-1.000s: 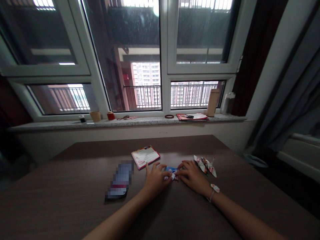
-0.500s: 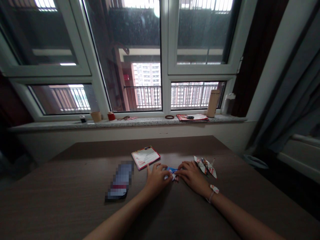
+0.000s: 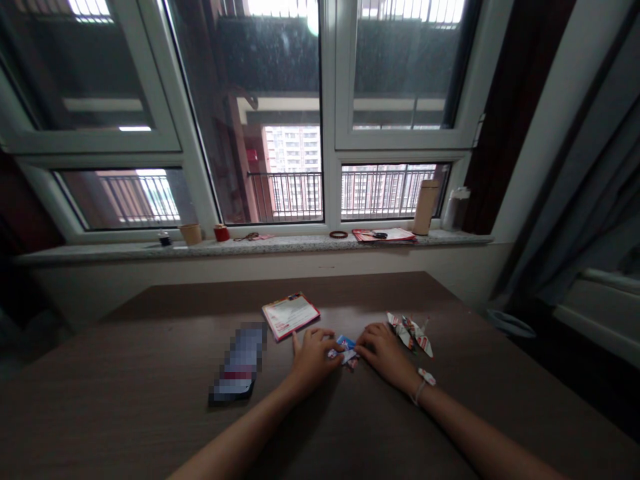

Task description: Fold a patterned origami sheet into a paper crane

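A small piece of folded paper (image 3: 346,343), printed blue, white and reddish, lies on the brown table between my two hands. From the left, my left hand (image 3: 313,359) holds its edge with curled fingers, the thumb low against it. At the paper's right edge are the bent fingertips of my right hand (image 3: 384,350), pinching or pressing there. Parts of the paper are hidden under the fingers. Just beyond my right hand sits a folded paper figure (image 3: 410,332) with pointed, white printed flaps. A stack of printed paper sheets (image 3: 291,315) lies beyond my left hand.
Left of my left forearm lies a phone (image 3: 240,363), its screen blurred. On the stone windowsill (image 3: 300,245) stand a paper cup (image 3: 191,234), a red spool-like item (image 3: 221,233), a brown ring (image 3: 339,234), scissors (image 3: 381,235) on papers, and a tan bottle (image 3: 426,208).
My right fingertips have drawn back slightly to the right, so more of the blue part of the paper shows. My left hand has barely moved.
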A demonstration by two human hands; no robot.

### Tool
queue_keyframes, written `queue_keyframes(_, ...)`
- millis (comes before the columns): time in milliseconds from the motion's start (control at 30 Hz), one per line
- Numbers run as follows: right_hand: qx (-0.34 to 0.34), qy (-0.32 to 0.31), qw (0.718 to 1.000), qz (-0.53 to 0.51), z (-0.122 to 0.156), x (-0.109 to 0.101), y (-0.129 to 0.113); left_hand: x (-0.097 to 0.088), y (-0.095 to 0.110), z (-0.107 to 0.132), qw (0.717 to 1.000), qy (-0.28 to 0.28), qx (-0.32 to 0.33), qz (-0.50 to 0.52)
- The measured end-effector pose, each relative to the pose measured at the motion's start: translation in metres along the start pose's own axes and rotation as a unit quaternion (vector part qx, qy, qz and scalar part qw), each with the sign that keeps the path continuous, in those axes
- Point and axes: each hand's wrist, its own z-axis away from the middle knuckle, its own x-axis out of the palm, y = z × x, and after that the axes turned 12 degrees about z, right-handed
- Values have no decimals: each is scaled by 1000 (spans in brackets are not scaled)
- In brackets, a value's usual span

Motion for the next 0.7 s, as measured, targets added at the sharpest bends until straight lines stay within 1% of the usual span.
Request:
queue_keyframes(100,37,-10,999,-4,-2,4,-2,0,1,0,1000,-2,-3,0)
queue_keyframes(200,52,-14,999,2,-3,6,-5,-1,1,0,1000,-4,-9,-9)
queue_keyframes(433,52,5,998,27,-1,5,-9,-1,0,-1,1000,-7,-24,-17)
queue_keyframes(700,54,1,997,60,-2,4,-12,1,0,0,999,-1,-6,-34)
